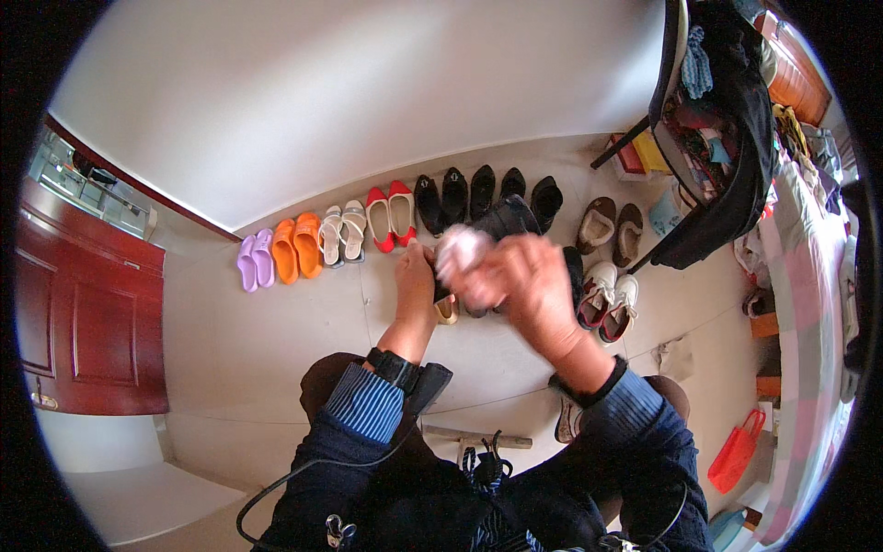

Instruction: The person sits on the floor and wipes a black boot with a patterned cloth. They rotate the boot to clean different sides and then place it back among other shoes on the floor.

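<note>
My right hand (pixel 533 281), smeared by motion, is closed round a crumpled pinkish-white cloth (pixel 462 252). Close beside it, my left hand (pixel 416 269) grips a black shoe that the cloth and right hand largely cover. A dark part of what looks like that shoe (pixel 509 217) shows beyond my right knuckles. Under the hands, a shoe with a beige inside (pixel 448 310) is partly visible on the floor. Farther off, red flats (pixel 402 213) and several black shoes (pixel 483 190) stand in a row along the wall.
Purple slippers (pixel 256 260), orange slippers (pixel 296 248) and pale sandals (pixel 342 233) continue the row leftward. At right are brown lined shoes (pixel 596 225), white-and-red sneakers (pixel 609 302), a black-covered rack (pixel 727 184) and a red bag (pixel 736 453). A reddish door (pixel 92 313) stands left.
</note>
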Tool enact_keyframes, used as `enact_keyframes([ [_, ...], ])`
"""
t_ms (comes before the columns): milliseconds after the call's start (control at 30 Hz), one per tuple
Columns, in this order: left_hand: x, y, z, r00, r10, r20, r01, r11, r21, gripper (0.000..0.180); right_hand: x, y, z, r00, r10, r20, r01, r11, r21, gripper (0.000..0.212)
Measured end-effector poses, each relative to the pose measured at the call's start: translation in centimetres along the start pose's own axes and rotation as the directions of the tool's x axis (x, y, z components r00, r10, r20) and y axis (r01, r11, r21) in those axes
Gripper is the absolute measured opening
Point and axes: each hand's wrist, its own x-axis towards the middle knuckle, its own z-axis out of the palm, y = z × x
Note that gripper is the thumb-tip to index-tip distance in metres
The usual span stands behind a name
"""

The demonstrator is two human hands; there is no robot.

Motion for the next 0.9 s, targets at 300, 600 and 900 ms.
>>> enact_keyframes([
  [300,0.0,1.0,0.0,0.986,-0.161,0.052,0.165,0.982,-0.095,0.037,-0.1,5.6,-0.6,0.83,0.548,0.108,-0.513,0.671,0.535,0.03],
  [600,0.0,0.6,0.6,0.927,-0.33,0.18,0.327,0.944,0.047,0.05,0.1,6.6,-0.5,0.703,0.633,0.324,-0.69,0.496,0.528,0.027],
  [900,0.0,-0.5,1.1,0.969,-0.169,0.181,0.16,0.985,0.063,0.045,1.4,6.0,-0.7,0.924,0.382,-0.034,-0.326,0.829,0.455,0.043],
])
